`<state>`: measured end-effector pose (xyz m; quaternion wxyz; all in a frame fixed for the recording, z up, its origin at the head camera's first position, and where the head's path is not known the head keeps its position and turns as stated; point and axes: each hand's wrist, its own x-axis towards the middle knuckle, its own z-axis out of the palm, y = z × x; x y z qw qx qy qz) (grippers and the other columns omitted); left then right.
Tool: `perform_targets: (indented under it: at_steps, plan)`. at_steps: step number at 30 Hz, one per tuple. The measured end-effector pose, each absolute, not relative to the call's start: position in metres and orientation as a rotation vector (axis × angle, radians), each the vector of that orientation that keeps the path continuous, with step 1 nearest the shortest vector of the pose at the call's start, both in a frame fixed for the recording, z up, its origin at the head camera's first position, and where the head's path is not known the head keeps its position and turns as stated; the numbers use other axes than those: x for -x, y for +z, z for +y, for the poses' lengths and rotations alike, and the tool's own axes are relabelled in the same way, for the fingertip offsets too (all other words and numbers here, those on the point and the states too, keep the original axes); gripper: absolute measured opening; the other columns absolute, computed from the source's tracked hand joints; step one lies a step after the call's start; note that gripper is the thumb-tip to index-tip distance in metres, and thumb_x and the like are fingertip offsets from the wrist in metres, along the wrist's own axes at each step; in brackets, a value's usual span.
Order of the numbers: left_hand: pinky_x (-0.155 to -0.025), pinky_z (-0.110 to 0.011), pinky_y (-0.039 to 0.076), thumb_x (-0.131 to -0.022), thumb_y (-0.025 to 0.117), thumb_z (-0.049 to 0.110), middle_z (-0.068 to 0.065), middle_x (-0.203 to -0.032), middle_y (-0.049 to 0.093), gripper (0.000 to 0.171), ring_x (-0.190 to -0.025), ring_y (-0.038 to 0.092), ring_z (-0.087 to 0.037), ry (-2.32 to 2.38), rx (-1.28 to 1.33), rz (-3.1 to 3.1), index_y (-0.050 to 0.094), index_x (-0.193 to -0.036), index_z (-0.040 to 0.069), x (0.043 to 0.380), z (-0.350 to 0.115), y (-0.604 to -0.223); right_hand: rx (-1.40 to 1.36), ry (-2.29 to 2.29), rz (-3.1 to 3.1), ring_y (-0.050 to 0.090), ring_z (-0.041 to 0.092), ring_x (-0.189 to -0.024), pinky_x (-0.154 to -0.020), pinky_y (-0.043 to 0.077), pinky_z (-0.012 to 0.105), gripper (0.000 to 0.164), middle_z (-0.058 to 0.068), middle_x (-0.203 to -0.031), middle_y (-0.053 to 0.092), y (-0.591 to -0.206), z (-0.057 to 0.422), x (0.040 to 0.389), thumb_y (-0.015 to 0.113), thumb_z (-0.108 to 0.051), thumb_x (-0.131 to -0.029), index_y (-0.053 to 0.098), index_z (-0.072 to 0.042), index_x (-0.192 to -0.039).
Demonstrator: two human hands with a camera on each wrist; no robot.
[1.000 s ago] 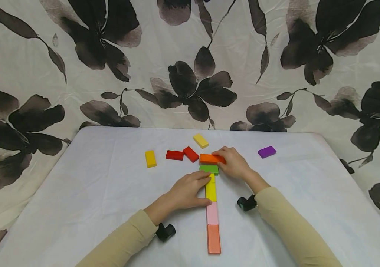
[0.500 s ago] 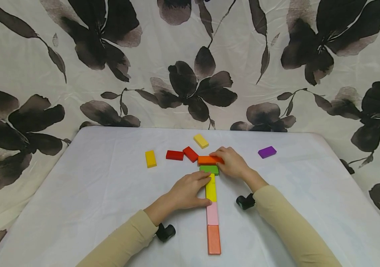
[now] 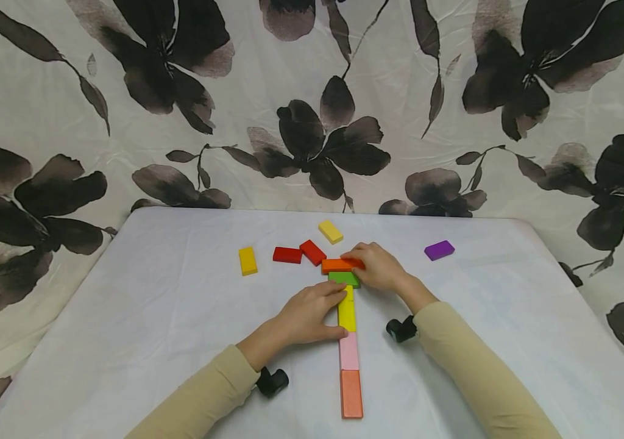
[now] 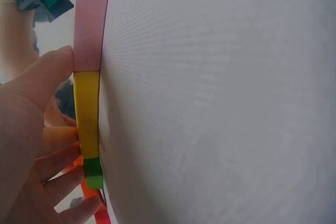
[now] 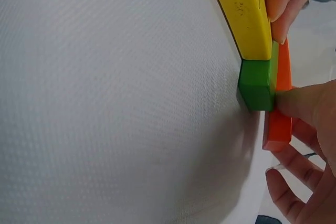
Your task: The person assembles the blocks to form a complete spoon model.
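Note:
My right hand [image 3: 380, 268] pinches an orange block [image 3: 331, 266] by its right end, thumb on the near side. That block lies crosswise behind a green block [image 3: 345, 279]. In the right wrist view the orange block [image 5: 278, 129] sits against the green one [image 5: 257, 85], its end sticking out past it. Toward the person, a yellow block [image 3: 347, 314], a pink block [image 3: 348, 352] and a salmon block [image 3: 351, 393] run end to end. My left hand [image 3: 306, 314] rests along the row with spread fingers, its fingertips on the yellow block and its thumb beside the yellow-pink joint.
Two red blocks [image 3: 287, 255] [image 3: 312, 252] lie left of the orange one, the nearer close to its left end. One yellow block [image 3: 248, 261] is farther left, a paler yellow one [image 3: 331, 231] behind. A purple block [image 3: 439, 250] lies right on the white table [image 3: 509, 341].
The orange block has slid left and slightly nearer, with my right hand on it, so its left end now extends past the green block. My left hand has stayed in place.

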<state>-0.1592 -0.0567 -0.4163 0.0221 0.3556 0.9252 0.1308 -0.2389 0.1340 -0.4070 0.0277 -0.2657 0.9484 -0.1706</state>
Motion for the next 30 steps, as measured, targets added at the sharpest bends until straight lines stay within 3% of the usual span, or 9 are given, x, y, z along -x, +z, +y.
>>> perform_targets:
  at_steps: [30]
  plan:
    - [-0.104, -0.035, 0.036, -0.077, 0.067, 0.050, -0.006, -0.139, 0.045, 0.071, -0.128, 0.041, -0.020, 0.415, -1.100, 2.853, 0.051, -0.132, 0.006, 0.160, -0.058, -0.417, 0.875, -0.618, 2.910, 0.057, 0.021, -0.090, -0.086, 0.049, 0.037, 0.029, 0.008, -0.104, 0.062, -0.413, 0.145, 0.242, 0.057, -0.007, -0.088, 0.063, -0.007, -0.116]
